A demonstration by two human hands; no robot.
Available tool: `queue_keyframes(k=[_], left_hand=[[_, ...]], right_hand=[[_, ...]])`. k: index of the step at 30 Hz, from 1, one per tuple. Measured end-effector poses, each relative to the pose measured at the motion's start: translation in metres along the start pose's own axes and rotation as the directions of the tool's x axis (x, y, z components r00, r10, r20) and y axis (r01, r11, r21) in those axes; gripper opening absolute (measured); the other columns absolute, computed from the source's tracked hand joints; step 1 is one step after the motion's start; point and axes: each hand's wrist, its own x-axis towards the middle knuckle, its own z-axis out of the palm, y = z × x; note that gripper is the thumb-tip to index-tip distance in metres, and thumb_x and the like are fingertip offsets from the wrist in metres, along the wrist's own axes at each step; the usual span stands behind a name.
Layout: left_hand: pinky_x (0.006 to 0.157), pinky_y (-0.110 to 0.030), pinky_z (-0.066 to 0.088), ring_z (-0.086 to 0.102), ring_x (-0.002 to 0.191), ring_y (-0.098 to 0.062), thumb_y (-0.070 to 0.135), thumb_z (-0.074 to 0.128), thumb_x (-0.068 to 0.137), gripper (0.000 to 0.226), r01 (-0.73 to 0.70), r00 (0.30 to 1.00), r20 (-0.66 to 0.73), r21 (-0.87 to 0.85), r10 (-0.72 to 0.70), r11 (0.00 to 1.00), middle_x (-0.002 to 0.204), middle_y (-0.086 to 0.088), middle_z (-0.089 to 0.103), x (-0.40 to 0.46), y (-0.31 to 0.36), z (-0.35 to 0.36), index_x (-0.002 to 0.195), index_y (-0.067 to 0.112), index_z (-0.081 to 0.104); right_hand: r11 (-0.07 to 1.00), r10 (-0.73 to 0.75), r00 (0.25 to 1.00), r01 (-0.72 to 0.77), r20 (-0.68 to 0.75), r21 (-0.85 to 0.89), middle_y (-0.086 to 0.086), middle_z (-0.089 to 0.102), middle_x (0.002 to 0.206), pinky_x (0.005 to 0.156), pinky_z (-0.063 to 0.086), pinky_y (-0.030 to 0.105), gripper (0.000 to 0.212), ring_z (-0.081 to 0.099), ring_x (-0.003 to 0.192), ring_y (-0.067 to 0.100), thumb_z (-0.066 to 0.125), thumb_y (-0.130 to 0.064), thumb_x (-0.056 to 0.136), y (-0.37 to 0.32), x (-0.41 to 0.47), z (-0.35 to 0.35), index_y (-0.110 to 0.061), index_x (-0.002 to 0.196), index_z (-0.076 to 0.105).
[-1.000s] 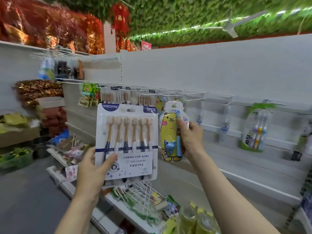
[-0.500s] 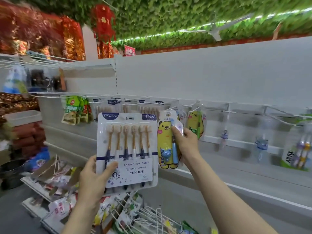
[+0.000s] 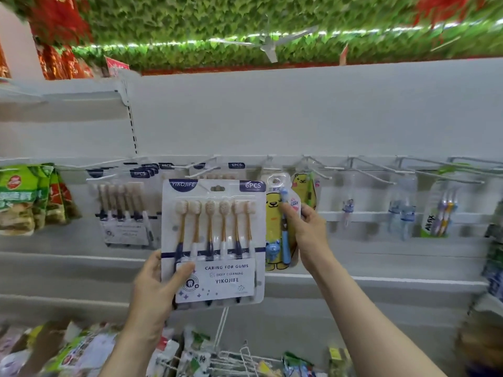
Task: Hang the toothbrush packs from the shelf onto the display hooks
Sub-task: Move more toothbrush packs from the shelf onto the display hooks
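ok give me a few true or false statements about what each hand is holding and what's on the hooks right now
1. The left hand holds a six-piece toothbrush pack. True.
2. The right hand is empty. False: it holds a yellow bear toothbrush pack.
3. Matching six-piece packs hang on hooks to the left. True.
4. The six-piece pack already hangs on a hook. False: it is in the left hand's grip, in front of the hooks.
5. Another yellow bear pack hangs behind the right hand's pack. True.

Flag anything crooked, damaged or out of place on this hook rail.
Nothing stands out. Hung six-packs and the bear pack hang straight; the packs in the left hand and right hand look intact.
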Motion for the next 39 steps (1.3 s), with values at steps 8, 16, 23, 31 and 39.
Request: queue_keyframes(k=[8,16,23,31,39], left_hand=[[0.087,-0.039,0.053,0.071,0.095,-0.020,0.025,0.078,0.067,0.039,0.008,0.994,0.107,-0.038,-0.004,0.999,0.100,0.000,0.076,0.042,-0.019,-0.026,0.104,0.024,0.065],[0.075,-0.029,0.056,0.073,0.092,-0.017,0.020,0.077,0.068,0.040,0.007,0.987,0.158,-0.090,0.007,0.996,0.100,-0.001,0.077,0.061,-0.041,-0.008,0.106,0.018,0.063],[0.074,-0.027,0.054,0.073,0.090,-0.015,0.021,0.077,0.066,0.045,0.012,0.980,0.200,-0.093,0.007,0.996,0.098,0.002,0.077,0.064,-0.051,0.007,0.108,0.015,0.064],[0.079,-0.039,0.056,0.073,0.090,-0.018,0.023,0.078,0.066,0.042,-0.004,0.984,0.179,-0.080,0.018,0.997,0.097,0.002,0.077,0.061,-0.050,-0.012,0.106,0.019,0.064],[0.075,-0.027,0.057,0.073,0.093,-0.014,0.006,0.076,0.081,0.032,-0.001,0.978,0.209,-0.109,0.024,0.994,0.100,0.003,0.077,0.055,-0.050,-0.029,0.108,0.019,0.063]], right_hand=[[0.997,-0.057,0.991,0.050,-0.124,-0.056,0.010,0.077,0.097,0.084,0.061,0.046,0.027,0.074,0.096,0.031,0.074,-0.031,0.088,0.012,-0.006,0.017,-0.007,0.102,0.072],[0.996,-0.047,0.989,0.035,-0.141,-0.088,0.003,0.077,0.081,0.066,0.061,0.030,0.016,0.073,0.075,0.015,0.070,-0.025,0.093,0.021,0.018,0.015,-0.009,0.092,0.072],[0.987,0.002,0.987,-0.028,-0.163,-0.161,0.005,0.073,0.081,0.055,0.053,0.019,0.026,0.067,0.068,0.013,0.070,-0.028,0.093,0.023,0.054,0.016,-0.002,0.096,0.071],[0.962,0.065,0.967,-0.126,-0.245,-0.243,0.003,0.071,0.109,0.071,0.052,0.024,0.046,0.068,0.096,0.019,0.073,-0.043,0.088,0.029,0.069,0.020,-0.010,0.118,0.065],[0.983,-0.046,0.996,0.032,-0.075,-0.180,0.000,0.075,0.099,0.082,0.054,0.032,0.046,0.068,0.091,0.017,0.062,-0.054,0.093,-0.001,0.003,0.059,-0.013,0.112,0.069]])
